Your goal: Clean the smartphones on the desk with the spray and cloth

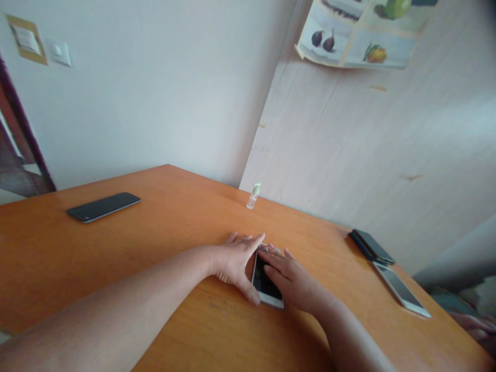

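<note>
A white smartphone (268, 301) with a dark screen lies flat on the wooden table, partly covered by my hands. Along its left side is my left hand (235, 262), with thumb and forefinger spread wide. The thumb lies by the phone's lower left corner, and the forefinger reaches the top end. My right hand (291, 279) rests over the screen's right side, fingers stretched across it. A small whitish bit (265, 249) shows at its fingertips; I cannot make out what it is. Beyond the hands stands a small clear pump bottle (252, 197), upright.
On the orange-brown table (186, 206), a dark smartphone (104, 206) lies at the left. Near the right edge are a black wallet-like case (372, 247) and another white smartphone (403, 290), end to end. A wall and a pale board (349, 155) stand behind the table.
</note>
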`<act>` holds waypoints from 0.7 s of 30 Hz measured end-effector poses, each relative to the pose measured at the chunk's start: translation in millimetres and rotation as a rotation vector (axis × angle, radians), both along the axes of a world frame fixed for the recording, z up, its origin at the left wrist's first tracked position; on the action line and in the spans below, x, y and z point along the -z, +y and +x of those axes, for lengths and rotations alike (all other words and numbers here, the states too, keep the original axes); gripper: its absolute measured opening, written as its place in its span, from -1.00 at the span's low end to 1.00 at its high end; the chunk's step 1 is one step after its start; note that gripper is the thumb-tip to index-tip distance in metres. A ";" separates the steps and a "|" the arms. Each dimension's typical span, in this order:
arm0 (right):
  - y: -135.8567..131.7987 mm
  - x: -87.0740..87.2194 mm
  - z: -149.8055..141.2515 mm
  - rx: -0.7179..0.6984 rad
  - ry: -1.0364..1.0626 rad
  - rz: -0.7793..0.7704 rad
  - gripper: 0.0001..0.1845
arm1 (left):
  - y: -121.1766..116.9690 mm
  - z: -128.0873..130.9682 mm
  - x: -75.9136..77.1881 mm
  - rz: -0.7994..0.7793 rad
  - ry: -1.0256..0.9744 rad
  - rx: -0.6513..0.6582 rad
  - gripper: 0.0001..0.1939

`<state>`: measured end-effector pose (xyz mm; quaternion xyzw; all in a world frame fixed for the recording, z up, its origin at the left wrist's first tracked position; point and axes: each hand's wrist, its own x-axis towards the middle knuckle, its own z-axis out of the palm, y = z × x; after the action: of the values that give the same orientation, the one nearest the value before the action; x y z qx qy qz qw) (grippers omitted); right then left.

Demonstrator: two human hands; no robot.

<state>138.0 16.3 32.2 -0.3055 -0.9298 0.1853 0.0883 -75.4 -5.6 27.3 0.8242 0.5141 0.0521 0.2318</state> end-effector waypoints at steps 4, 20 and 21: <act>-10.5 -14.6 8.7 -0.210 0.050 -0.200 -0.61 | 0.9 1.1 0.7 0.004 0.010 -0.016 0.53; -19.3 -21.7 11.9 -0.231 -0.006 -0.236 -0.59 | 5.9 -3.8 11.5 0.024 0.024 0.014 0.50; -17.0 -20.2 14.2 -0.185 -0.014 -0.220 -0.59 | 6.0 -4.2 11.5 0.026 0.020 0.022 0.49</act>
<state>152.2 -0.6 52.3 -0.2273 -0.9287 0.2913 0.0304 -79.6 0.4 15.8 0.8332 0.5064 0.0478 0.2167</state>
